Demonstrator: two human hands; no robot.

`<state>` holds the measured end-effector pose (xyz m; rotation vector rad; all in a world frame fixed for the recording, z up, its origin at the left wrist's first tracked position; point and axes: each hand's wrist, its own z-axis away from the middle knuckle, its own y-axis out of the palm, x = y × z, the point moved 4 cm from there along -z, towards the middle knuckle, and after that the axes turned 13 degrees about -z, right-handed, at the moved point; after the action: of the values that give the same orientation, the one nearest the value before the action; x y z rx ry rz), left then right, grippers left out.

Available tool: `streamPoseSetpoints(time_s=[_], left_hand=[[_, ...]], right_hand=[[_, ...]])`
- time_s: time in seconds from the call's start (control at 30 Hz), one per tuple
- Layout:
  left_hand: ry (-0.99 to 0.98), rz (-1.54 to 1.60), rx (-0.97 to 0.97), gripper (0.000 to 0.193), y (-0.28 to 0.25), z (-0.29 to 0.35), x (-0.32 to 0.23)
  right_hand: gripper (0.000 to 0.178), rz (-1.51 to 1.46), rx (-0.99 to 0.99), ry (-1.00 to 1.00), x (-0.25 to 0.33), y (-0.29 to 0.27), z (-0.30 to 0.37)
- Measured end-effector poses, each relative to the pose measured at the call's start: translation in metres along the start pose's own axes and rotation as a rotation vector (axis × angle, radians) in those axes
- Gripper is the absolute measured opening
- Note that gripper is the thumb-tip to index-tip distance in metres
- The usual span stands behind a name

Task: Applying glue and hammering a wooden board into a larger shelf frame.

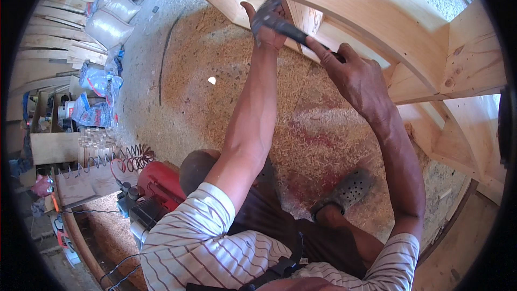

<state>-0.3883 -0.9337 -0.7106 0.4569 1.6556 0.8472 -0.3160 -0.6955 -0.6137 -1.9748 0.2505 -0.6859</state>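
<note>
A hammer (291, 30) with a dark handle slants across the top middle of the view. My right hand (353, 78) is closed round the lower end of its handle, the index finger lying along it. The hammer's metal head overlaps my left hand (271, 37) in the picture; whether they touch I cannot tell. My left thumb sticks out away from the palm, and the other fingers are mostly hidden behind the hammer head, against or close to an upright board of the pale wooden frame (371, 8).
Wood shavings cover the floor (215, 64). At my lower left stands a red air compressor (164, 183) with a coiled hose (134, 156). Plastic bags (110, 21) and wooden planks line the left side. My feet, one in a grey clog (350, 189), are below.
</note>
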Motion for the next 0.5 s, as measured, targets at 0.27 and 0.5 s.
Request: streamPoseSetpoints(time_s=[0.27,0.5], left_hand=[[-0.049,0.082,0.345,0.100,-0.013,-0.011,-0.010],[0.137,-0.316,-0.039,0.037,0.007,-0.003,0.015]], right_hand=[[0.053,-0.059,0.084,0.056,0.000,0.006,-0.003],[0.044,-1.012,-0.178,0.578,-0.018,0.074,0.067]])
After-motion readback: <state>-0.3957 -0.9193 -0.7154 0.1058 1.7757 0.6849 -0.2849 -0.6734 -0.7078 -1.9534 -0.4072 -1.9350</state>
